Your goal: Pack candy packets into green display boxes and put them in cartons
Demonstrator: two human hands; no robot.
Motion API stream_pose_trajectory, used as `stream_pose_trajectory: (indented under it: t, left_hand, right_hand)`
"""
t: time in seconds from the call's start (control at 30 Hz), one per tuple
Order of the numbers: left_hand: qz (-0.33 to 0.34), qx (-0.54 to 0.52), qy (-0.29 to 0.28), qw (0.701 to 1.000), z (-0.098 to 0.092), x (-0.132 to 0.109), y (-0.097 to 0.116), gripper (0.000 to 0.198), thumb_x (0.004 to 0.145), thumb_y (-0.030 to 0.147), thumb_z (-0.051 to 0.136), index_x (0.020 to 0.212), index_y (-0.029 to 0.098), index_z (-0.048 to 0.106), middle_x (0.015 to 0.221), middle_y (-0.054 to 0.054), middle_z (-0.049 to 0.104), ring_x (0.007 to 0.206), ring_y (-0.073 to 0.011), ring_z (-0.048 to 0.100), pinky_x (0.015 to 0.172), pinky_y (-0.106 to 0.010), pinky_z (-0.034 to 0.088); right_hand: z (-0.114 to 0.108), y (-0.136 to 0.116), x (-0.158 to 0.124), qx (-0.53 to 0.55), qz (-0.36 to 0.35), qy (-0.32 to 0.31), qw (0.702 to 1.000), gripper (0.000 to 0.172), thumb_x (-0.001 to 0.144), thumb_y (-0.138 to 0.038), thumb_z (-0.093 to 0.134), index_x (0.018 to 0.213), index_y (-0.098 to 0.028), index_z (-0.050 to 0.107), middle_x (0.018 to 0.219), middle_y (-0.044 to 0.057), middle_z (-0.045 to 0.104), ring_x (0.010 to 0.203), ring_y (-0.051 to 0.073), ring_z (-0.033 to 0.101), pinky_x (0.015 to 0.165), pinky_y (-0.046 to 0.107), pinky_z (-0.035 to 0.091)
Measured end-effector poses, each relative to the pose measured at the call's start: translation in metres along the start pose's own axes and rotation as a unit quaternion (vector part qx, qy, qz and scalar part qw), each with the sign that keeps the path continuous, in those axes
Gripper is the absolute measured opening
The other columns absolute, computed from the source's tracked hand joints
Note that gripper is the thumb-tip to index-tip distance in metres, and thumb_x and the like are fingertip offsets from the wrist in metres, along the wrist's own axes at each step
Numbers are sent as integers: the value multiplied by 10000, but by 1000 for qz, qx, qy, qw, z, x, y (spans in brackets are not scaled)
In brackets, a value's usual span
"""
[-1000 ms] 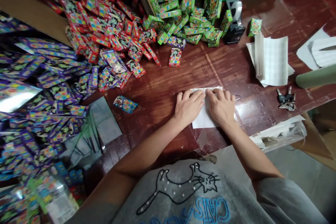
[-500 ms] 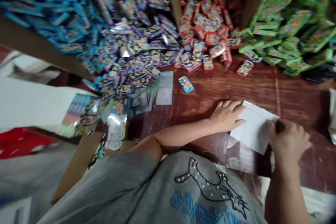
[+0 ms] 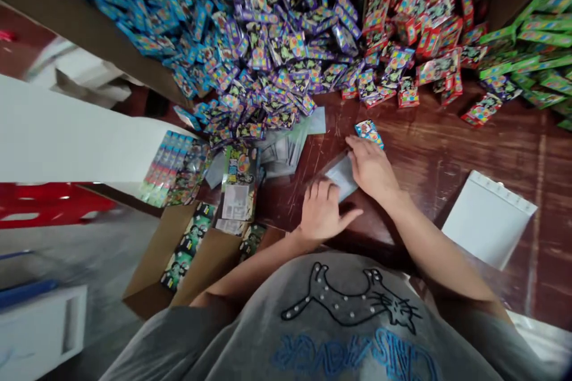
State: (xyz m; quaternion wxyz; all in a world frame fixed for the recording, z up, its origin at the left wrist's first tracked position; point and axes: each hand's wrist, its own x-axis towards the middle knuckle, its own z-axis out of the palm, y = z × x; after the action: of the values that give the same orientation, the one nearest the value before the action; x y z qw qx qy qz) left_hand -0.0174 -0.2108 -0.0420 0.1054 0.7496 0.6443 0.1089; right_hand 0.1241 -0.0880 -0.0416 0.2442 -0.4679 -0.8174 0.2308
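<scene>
A clear plastic bag lies on the dark red wooden table between my hands. My left hand rests at its left edge, fingers bent and thumb stretched well away from them. Across its upper right part lies my right hand, fingers extended forward and partly covering it. Just beyond the right fingertips sits a small blue candy box. A white pad-like packet with a ridged top strip lies apart on the right.
Heaps of small blue, purple, red and green packets spill from cartons at the back. Clear bags are stacked left of my hands. A printed pouch lies by an open carton.
Both hands have left the white packet and moved left to the clear plastic bag. The white packet stays on the table at the right. My view has shifted left.
</scene>
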Motion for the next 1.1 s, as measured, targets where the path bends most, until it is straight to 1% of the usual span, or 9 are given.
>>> stream_pose_trajectory:
  t: [0.1,0.2,0.37,0.43,0.5,0.6,0.73,0.87,1.1]
  left_hand:
    - [-25,5,-4,1000,3,9,2,1051,846,831,724,1540,56,577,1663,-301,478,1582,-535,398,1285,-699,347]
    - [37,-13,-42,998,8,-4,-8,1099,832,846,724,1612,96,527,1745,-268,380,1644,-575,250,1304,-809,203]
    - [148,-80,-118,979,5,-73,-71,628,895,711,731,1375,307,750,1636,-122,588,1607,-474,420,1334,-755,261]
    - [151,-94,-139,974,-8,-94,-97,407,976,553,670,1339,394,760,1574,-38,656,1572,-404,502,1337,-704,325]
    - [153,-110,-145,972,-27,-101,-109,388,1010,413,616,1377,479,722,1511,30,704,1522,-342,577,1321,-644,403]
    - [101,-176,-104,974,-61,-87,-96,545,1044,305,537,1560,473,574,1550,11,675,1462,-284,640,1248,-533,537]
    - [5,-325,-81,942,-82,-43,-61,575,1079,332,495,1653,300,481,1453,-95,730,1307,-275,733,1123,-443,633]
    - [28,-444,-137,885,-70,-14,-48,468,1038,425,588,1466,249,655,1239,-89,804,1072,-262,779,969,-407,675]
    - [37,-468,-191,862,-52,-8,-43,472,1028,409,571,1458,222,625,1311,-96,781,1132,-263,758,1031,-434,633]
  right_hand:
    - [13,4,2,92,44,-22,995,543,1072,-219,356,1582,-145,529,1538,184,666,1401,280,669,1193,519,549]
    - [9,10,-5,162,49,6,986,518,1108,-311,347,1585,-186,504,1521,169,674,1330,238,715,1174,474,574]
    - [-21,34,-20,172,89,100,976,372,1112,-443,459,1362,-248,655,1308,112,774,1240,243,748,1174,484,560]
    - [-35,36,-30,166,96,120,974,323,1100,-451,507,1270,-252,697,1242,102,785,1188,252,759,1129,484,583]
    - [-47,27,-43,145,72,134,978,289,1093,-426,538,1221,-247,725,1200,107,785,1155,263,756,1083,486,601]
    - [-63,-4,-64,81,2,139,987,283,1087,-392,545,1239,-267,749,1187,113,786,1152,293,746,1057,524,604]
    - [-72,-38,-76,11,-99,39,994,466,1054,-449,623,1505,-334,639,1411,102,723,1300,338,691,1146,567,562]
    - [-80,-39,-65,-36,-97,22,994,703,1031,-494,674,1675,-334,444,1511,121,643,1388,368,616,1191,596,525]
    - [-87,-35,-65,-79,-95,29,992,338,1045,-364,675,1356,-236,709,1262,121,752,1151,321,725,1025,536,627]
